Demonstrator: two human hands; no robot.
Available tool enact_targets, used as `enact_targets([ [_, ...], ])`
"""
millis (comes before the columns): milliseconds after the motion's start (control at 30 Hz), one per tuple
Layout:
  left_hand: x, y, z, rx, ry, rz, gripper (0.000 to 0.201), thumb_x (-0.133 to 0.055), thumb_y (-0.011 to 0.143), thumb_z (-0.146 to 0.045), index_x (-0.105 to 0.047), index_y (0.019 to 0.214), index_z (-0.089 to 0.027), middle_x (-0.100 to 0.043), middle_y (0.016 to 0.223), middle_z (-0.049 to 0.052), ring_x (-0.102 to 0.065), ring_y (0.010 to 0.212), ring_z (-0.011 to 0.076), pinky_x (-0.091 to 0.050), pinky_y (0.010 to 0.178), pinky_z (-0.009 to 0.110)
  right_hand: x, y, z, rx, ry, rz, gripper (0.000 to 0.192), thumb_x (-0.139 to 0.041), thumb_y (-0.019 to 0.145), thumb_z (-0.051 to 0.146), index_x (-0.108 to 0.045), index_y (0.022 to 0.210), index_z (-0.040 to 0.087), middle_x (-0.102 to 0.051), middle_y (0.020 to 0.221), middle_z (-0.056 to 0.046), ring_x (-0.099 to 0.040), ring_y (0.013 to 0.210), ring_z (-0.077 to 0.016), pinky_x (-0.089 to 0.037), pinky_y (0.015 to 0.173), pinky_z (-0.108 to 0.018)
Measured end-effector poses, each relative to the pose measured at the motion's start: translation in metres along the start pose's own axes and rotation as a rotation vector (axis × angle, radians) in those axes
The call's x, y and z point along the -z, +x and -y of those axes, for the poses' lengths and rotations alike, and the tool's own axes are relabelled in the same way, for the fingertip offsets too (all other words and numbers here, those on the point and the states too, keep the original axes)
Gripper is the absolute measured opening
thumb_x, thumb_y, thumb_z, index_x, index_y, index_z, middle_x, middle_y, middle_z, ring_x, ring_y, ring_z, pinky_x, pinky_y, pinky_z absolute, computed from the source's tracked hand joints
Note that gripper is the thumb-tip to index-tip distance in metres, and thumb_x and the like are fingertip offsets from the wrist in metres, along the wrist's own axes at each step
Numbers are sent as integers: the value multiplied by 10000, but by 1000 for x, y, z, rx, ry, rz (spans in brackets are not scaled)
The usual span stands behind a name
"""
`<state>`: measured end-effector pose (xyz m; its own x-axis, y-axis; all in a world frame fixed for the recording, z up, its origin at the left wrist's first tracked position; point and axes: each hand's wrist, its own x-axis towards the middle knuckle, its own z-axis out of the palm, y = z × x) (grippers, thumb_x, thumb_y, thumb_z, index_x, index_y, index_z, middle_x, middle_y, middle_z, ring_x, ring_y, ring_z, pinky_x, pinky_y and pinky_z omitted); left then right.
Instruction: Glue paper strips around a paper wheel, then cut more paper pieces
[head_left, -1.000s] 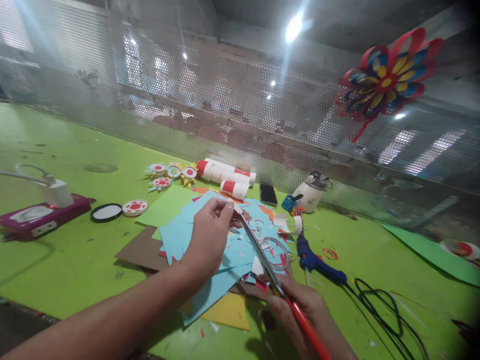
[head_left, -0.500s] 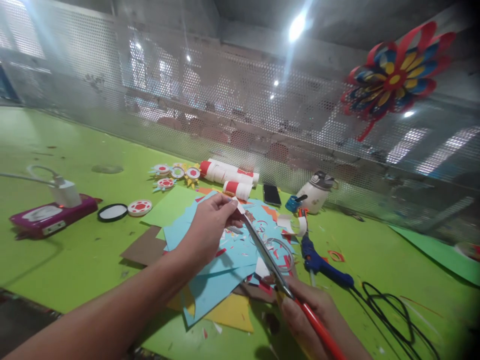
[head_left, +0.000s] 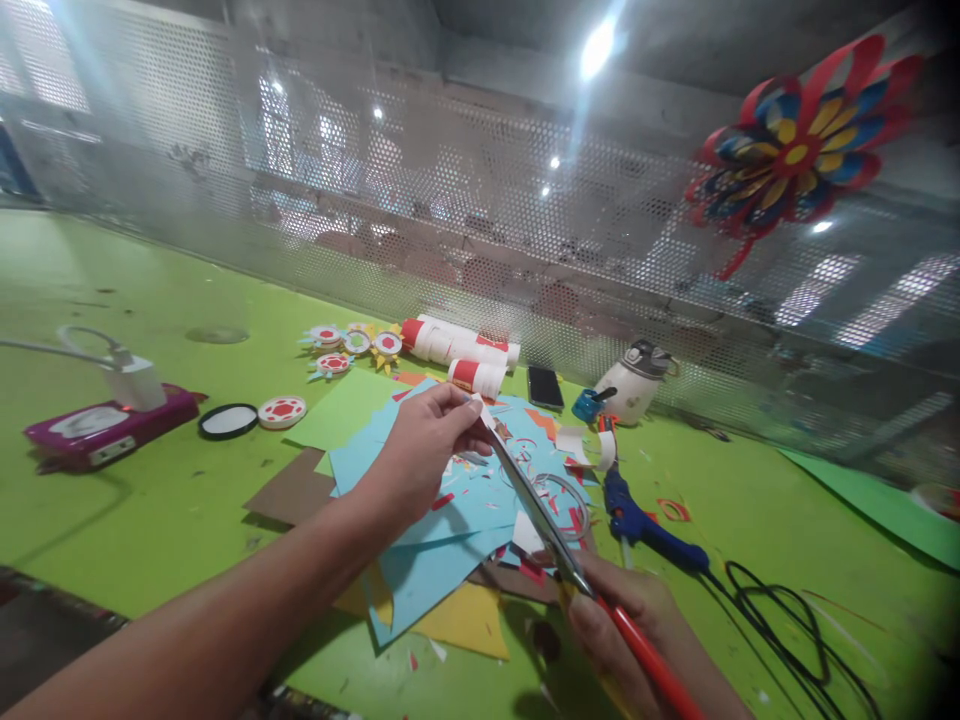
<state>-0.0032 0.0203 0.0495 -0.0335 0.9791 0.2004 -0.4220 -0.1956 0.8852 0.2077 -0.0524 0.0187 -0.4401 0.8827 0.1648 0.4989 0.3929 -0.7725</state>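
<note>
My left hand (head_left: 431,430) pinches a small white piece of paper (head_left: 481,408) between thumb and fingers. Scissors (head_left: 536,505) with long metal blades and red handles are gripped in my right hand (head_left: 615,610). The blade tips reach the white piece just beside my left fingertips; whether they are cutting into it I cannot tell. Beneath both hands lie light blue paper sheets (head_left: 435,580), strewn with small red and white scraps. A clear tape-like ring (head_left: 574,500) rests on them behind the blades.
A blue glue gun (head_left: 652,535) with a black cord lies at right. Paper cups (head_left: 457,343), a phone (head_left: 544,387) and a white bottle (head_left: 634,385) stand or lie behind. At left are a purple power strip (head_left: 112,430) and a black ring (head_left: 228,421). A paper flower (head_left: 799,150) hangs upper right.
Both hands keep the same hold on the paper and scissors. The view has shifted very slightly; the hands sit a touch further right in the picture.
</note>
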Motion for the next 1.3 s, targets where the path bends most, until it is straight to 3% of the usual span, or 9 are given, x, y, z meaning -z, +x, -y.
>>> enact_targets([
  [300,1,1,-1,6,-11,23,156,-631,756,-224,-560,648,-138,-617,641,43,-588,563,127,-510,606,291,5,0,6,26,0,61,443,-396,932,543,-671,1069,224,-615,646,-6,-542,559,-141,-429,520,-221],
  [467,2,1,-1,12,-7,28,161,-628,760,-225,-549,644,-145,-614,624,31,-583,533,117,-504,588,281,4,-1,6,48,-38,3,466,-378,926,570,-682,1048,239,-627,659,-13,-571,590,-161,-456,544,-234],
  [967,1,2,-4,35,-1,27,152,-631,736,-194,-541,622,-149,-591,585,17,-574,509,111,-492,551,264,4,0,10,19,3,28,447,-404,906,591,-649,856,221,-460,602,28,-364,510,-115,-352,510,-236],
  [1300,0,2,-3,26,6,36,164,-630,741,-205,-534,620,-149,-598,574,16,-568,511,106,-495,553,257,8,0,8,14,-11,84,430,-385,931,548,-639,870,207,-374,563,48,-261,463,-97,-297,452,-223],
])
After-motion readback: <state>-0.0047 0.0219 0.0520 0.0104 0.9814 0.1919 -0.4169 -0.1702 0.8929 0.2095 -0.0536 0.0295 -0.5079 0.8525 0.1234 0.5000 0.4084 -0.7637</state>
